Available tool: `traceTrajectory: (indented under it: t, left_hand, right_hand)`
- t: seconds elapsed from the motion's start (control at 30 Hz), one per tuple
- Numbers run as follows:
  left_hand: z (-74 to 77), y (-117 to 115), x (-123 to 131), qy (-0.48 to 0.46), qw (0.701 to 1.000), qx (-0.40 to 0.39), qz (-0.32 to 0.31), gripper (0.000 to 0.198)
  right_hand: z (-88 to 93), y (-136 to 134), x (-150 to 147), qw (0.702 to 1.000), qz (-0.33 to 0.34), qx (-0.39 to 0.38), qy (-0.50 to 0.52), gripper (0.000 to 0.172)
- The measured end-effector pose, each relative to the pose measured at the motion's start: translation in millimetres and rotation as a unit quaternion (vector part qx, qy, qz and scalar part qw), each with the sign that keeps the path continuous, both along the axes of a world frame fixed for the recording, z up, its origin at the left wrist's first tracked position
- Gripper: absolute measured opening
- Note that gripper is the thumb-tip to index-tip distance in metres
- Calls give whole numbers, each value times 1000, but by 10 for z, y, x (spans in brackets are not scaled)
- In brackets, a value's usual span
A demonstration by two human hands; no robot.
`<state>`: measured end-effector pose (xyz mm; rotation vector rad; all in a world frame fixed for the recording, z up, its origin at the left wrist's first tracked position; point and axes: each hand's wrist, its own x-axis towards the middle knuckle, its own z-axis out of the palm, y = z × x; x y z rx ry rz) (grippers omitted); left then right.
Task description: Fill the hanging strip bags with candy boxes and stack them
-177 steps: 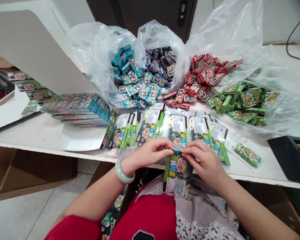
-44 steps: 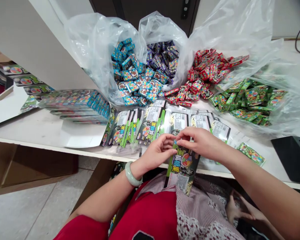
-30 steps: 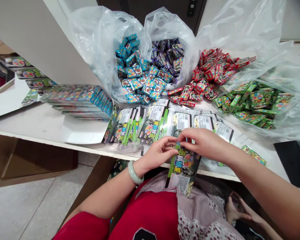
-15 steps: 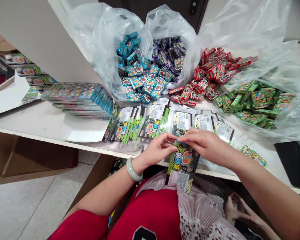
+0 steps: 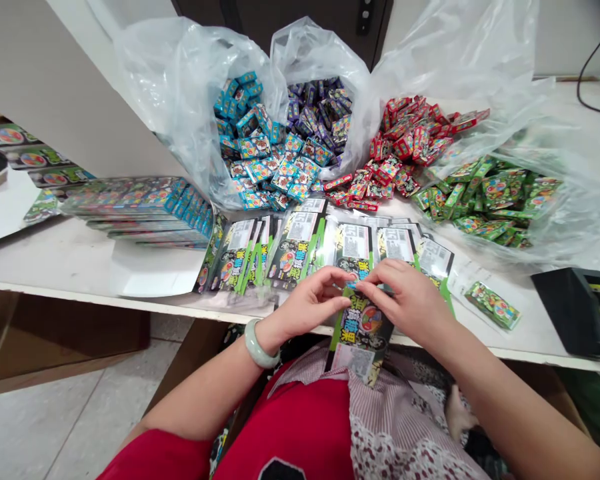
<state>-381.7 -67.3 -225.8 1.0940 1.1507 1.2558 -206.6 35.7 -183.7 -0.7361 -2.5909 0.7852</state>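
Observation:
A black and green printed candy packet (image 5: 363, 327) hangs upright at the table's front edge, its lower end against the apron. My left hand (image 5: 315, 300), with a pale bangle on its wrist, is closed with thumb and fingertips at the packet's upper left edge. Fingers of my right hand (image 5: 413, 300) pinch the top edge from the other side. A bit of blue shows between the fingertips at the opening; I cannot make out what it is. Just behind the hands lie overlapping flat candy packets (image 5: 295, 247) with white labels.
Plastic bags spill small blue boxes (image 5: 267, 160), purple boxes (image 5: 320, 113), red boxes (image 5: 415, 140) and green boxes (image 5: 500, 193) at the back. Left stands a stack of packs (image 5: 140, 207). On the right are a green packet (image 5: 493, 305) and a black tape dispenser (image 5: 570, 310).
My view has turned slightly to the right. The right hand's fingers have drawn in to pinch the packet's top edge; the left hand stays on it.

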Motion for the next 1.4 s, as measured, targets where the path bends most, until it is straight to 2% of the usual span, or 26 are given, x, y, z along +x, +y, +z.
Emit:
traceTrajectory:
  t: [0.17, 0.23, 0.3, 0.43, 0.57, 0.73, 0.87, 1.07, 1.2, 1.4]
  left_hand:
    - [42, 10, 9, -4, 1000, -10, -17, 27]
    - [55, 20, 9, -12, 999, -25, -24, 30]
    - [60, 28, 10, -19, 999, -31, -25, 32]
    - [38, 24, 16, -32, 998, -42, -21, 33]
    - [-15, 15, 19, -60, 997, -45, -24, 34]
    - [-28, 32, 27, -60, 997, -37, -19, 32]
    - [-27, 32, 37, -67, 997, -38, -26, 32]
    - [-59, 3, 16, -108, 993, -39, -31, 44]
    - [-35, 0, -31, -108, 993, -52, -23, 42]
    - [-46, 5, -53, -97, 994, -46, -13, 39]
  right_hand:
    - [20, 146, -100, 985, -4, -160, -60, 14]
    - [36, 202, -136, 977, 6, -196, -87, 13]
    - [82, 239, -172, 976, 14, -182, -116, 12]
    - [207, 272, -225, 979, 62, -105, -161, 9]
    - [252, 321, -237, 974, 124, -94, -162, 19]
    - [194, 397, -260, 967, 139, -161, -142, 11]
    - [152, 407, -309, 964, 130, -201, -114, 12]
    - [124, 460, -355, 944, 142, -280, -100, 6]
    - [107, 500, -345, 935, 106, -325, -92, 13]
    - [70, 422, -289, 933, 94, -342, -57, 10]
